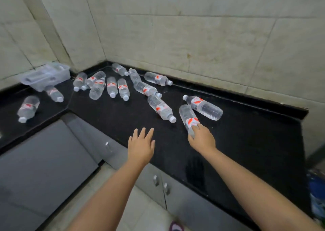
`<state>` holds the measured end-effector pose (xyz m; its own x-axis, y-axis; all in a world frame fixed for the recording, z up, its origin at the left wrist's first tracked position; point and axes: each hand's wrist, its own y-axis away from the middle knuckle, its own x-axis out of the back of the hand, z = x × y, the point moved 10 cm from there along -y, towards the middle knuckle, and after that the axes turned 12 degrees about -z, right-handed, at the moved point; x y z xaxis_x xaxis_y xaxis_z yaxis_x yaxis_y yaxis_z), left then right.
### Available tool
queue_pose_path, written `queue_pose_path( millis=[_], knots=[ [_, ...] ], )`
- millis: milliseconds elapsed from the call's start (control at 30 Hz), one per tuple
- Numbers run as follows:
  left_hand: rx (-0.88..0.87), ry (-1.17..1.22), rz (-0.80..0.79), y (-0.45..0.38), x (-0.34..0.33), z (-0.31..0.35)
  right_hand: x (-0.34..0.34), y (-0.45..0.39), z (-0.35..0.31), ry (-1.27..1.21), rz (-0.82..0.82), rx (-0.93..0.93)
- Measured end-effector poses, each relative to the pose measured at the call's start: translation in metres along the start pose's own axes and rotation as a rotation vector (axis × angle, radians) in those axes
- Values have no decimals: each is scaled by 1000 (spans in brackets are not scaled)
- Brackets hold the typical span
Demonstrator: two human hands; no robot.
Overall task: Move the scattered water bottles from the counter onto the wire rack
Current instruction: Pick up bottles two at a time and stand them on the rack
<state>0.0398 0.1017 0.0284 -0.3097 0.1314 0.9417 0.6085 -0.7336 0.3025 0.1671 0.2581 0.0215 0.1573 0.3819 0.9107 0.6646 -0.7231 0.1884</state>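
Several clear water bottles with red-and-white labels lie scattered on the black counter (246, 142). My right hand (202, 139) is closed on the neck end of the nearest bottle (188, 116), which lies flat. Just behind it lies another bottle (204, 106), and to its left a third bottle (161, 107). My left hand (141, 145) hovers flat with fingers spread over the counter's front edge, holding nothing. A cluster of bottles (112, 86) lies toward the corner. The wire rack is not in view.
A clear plastic container (45, 75) sits at the far left by the wall, with two bottles (28, 108) near it. Grey cabinet doors (154, 183) run below the counter. Tiled walls close the back. A blue object (316, 192) shows at the right edge.
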Motion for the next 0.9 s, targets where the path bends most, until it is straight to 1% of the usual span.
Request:
queue_pose_path(
  millis=[167, 267, 367, 500, 633, 733, 800, 900],
  knots=[
    [-52, -22, -34, -80, 15, -9, -5, -73, 8, -27, 1, -49],
    [-89, -66, -80, -128, 23, -10, -9, -110, 15, -50, -72, -147],
    [-171, -147, -124, -169, 21, -4, -21, -139, 22, -70, -144, -255],
    [-311, -259, -197, -214, 11, 6, -34, -157, 29, -33, -173, -382],
    [-470, -341, -266, -258, 10, 17, -38, -162, 33, -37, -208, -413],
    [-651, -538, -347, -282, 5, 30, -39, -155, 39, -37, -242, -428],
    [-757, -675, -390, -292, -1, 42, -44, -145, 45, -16, -307, -461],
    [-916, -815, -401, -295, -9, 58, -46, -129, 54, 41, -367, -549]
  ],
)
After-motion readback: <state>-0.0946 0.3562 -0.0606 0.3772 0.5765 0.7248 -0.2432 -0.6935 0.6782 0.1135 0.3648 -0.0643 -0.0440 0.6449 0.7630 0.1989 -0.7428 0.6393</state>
